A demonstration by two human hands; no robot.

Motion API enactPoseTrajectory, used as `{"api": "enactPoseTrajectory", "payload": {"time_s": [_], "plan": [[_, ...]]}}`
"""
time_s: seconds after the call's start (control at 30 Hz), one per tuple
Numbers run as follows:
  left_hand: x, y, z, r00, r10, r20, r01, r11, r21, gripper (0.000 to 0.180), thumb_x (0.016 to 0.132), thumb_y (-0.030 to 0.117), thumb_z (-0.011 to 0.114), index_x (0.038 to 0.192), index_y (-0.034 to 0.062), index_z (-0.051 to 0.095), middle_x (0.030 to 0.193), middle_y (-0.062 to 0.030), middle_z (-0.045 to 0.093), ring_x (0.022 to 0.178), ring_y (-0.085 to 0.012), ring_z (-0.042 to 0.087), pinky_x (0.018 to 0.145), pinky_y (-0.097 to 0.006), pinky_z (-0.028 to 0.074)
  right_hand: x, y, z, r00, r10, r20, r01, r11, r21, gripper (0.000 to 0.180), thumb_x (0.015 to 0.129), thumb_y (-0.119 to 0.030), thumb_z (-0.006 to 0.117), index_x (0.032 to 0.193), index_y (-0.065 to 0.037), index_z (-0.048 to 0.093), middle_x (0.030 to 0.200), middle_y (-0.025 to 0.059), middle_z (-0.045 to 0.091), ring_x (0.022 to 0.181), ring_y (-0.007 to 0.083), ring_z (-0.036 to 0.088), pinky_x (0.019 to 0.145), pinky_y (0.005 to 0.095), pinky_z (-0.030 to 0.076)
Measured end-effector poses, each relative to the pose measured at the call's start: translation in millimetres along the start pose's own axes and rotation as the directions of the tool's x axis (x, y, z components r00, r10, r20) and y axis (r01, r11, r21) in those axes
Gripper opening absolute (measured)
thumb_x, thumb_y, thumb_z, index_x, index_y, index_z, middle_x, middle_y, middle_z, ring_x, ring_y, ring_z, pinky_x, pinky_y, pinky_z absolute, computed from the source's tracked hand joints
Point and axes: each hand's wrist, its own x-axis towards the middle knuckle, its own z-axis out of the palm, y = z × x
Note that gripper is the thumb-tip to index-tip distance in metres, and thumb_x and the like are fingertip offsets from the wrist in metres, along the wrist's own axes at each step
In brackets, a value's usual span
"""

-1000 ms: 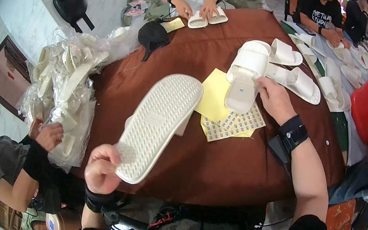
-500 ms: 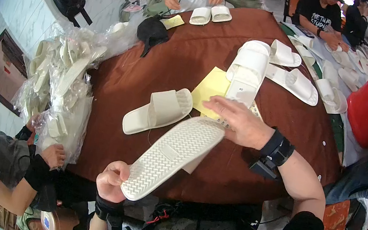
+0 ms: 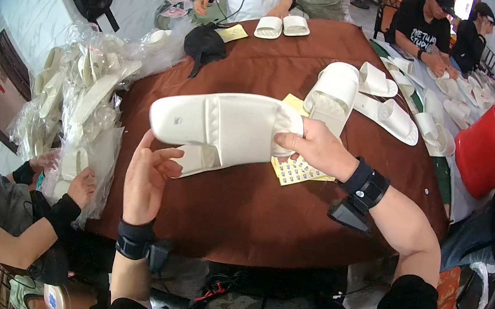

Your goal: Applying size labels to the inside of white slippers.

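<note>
1. White slide sandal [image 3: 226,126]: being held sideways above the brown tabletop [image 3: 251,213], centre of the frame.
2. Right hand [image 3: 316,149]: fingers clenching the sandal's toe end.
3. Left hand [image 3: 146,180]: fingers released, palm open just below the heel end, hovering over a second sandal [image 3: 198,159] lying underneath.
4. Yellow sticker sheet [image 3: 297,170]: lying right of centre.
5. Step, judged: inspecting the sandal; next move likely calls for steady support from the free hand.
</note>
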Motion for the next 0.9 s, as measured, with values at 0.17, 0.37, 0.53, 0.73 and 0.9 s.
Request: {"api": "enactPoseTrajectory", "payload": {"time_s": [0.17,0.37,0.53,0.73,0.9], "plan": [[0.7,-23.2,-29.9,0.984,-0.176,-0.009,0.168,0.921,0.352,0.044,0.1,0.021,0.047,0.137,-0.0029,0.042,0.115,-0.0125,0.062,0.094,-0.0177,0.062,0.08,-0.03,0.049,12.4,-1.9,6.1,0.998,0.05,-0.045,-0.047,0.996,0.069,0.032,0.094,-0.024,0.056,0.112,0.002,0.059,0.092,0.0068,0.069,0.07,0.0111,0.067,0.055,0.0203,0.047],[12.9,-22.3,-24.0,0.979,-0.109,0.174,-0.036,0.741,0.671,0.033,0.093,0.019,0.055,0.116,-0.0042,0.06,0.11,-0.0097,0.064,0.099,-0.0192,0.061,0.087,-0.03,0.047,37.2,2.1,1.1,0.995,0.071,-0.074,-0.067,0.996,0.055,0.031,0.093,-0.026,0.057,0.11,-0.001,0.061,0.092,0.0048,0.068,0.069,0.0101,0.065,0.055,0.021,0.045],[38.9,-41.8,-2.7,0.948,-0.166,0.272,-0.044,0.777,0.628,0.033,0.091,0.017,0.056,0.115,-0.0043,0.06,0.107,-0.0088,0.064,0.099,-0.0161,0.058,0.088,-0.029,0.046,77.0,-0.8,6.9,0.995,0.103,-0.007,-0.103,0.995,-0.01,0.035,0.094,-0.029,0.057,0.113,0.0,0.057,0.095,0.0058,0.066,0.067,0.0101,0.064,0.051,0.0208,0.045],[42.2,-53.7,20.0,0.9,-0.344,0.268,0.24,0.904,0.352,0.036,0.091,0.014,0.056,0.123,-0.0017,0.056,0.108,-0.0046,0.059,0.098,-0.0124,0.056,0.089,-0.027,0.045,94.9,19.3,2.8,0.974,0.074,-0.216,-0.138,0.943,-0.301,0.051,0.092,-0.029,0.057,0.128,0.006,0.047,0.105,0.0137,0.063,0.079,0.0165,0.064,0.06,0.0294,0.051],[40.4,-58.7,34.6,0.879,-0.387,0.279,0.352,0.921,0.169,0.036,0.093,0.013,0.055,0.125,-0.0017,0.057,0.106,-0.0032,0.059,0.092,-0.0112,0.054,0.086,-0.025,0.043,68.1,34.4,-24.9,0.985,-0.005,-0.172,-0.052,0.944,-0.325,0.036,0.093,-0.021,0.057,0.121,0.002,0.055,0.099,0.0106,0.064,0.076,0.0149,0.063,0.066,0.0281,0.051]]}}
